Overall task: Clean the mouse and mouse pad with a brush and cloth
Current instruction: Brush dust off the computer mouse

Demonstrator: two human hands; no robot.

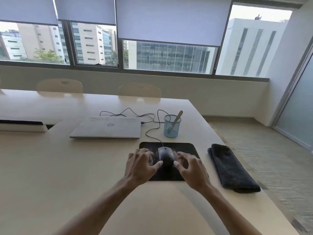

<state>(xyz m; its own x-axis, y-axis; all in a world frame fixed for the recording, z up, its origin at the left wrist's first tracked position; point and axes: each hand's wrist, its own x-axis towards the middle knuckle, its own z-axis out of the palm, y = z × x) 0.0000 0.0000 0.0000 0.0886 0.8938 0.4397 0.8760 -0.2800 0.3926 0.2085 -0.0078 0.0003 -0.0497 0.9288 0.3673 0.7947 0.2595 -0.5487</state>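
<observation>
The mouse (166,156) sits dusty in the middle of the black mouse pad (189,147), its cable (153,134) running back toward the closed laptop (108,127). Your left hand (141,164) and right hand (190,167) flank it over the pad, fingers spread and curled, holding nothing; both thumbs reach in close to the mouse's near end, though whether they touch it is hard to tell. Pale dust speckles the pad around the mouse. Behind the pad to the right, the brush (176,120) stands tilted in a blue mesh cup (171,131), handle up. Just right of the pad, the dark folded cloth (232,167) lies near the edge of the bench (50,167). Two chairs (139,89) stand at the far side, below the windows (169,55) with their half-lowered blinds.
</observation>
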